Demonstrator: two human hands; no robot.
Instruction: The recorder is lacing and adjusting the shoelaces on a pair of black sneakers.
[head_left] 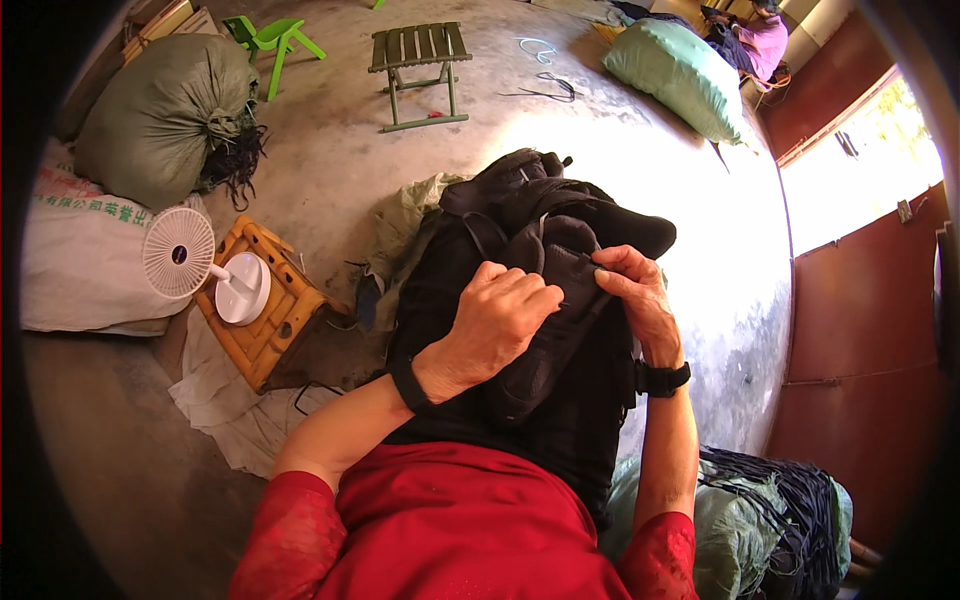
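Observation:
Across my lap lies a black padded fabric piece (pixel 535 350), long and narrowing towards me, with more black padded pieces (pixel 520 185) bunched beyond it. My left hand (pixel 500 315) is closed above its middle, fingers curled in; whatever it grips is too small or hidden to name. With thumb and forefinger, my right hand (pixel 640 295) pinches the piece's right edge near its far end. The two hands are a short way apart. Dark bands circle both wrists.
Left of me, a white fan (pixel 240 290) stands on a bamboo stool (pixel 262 352) near stuffed sacks (pixel 165 115). A folding stool (pixel 420 55) and a green chair (pixel 270 38) are ahead. A strap-covered bundle (pixel 770 520) sits at my right. Another person (pixel 765 45) sits far right beside a pale green sack (pixel 675 75).

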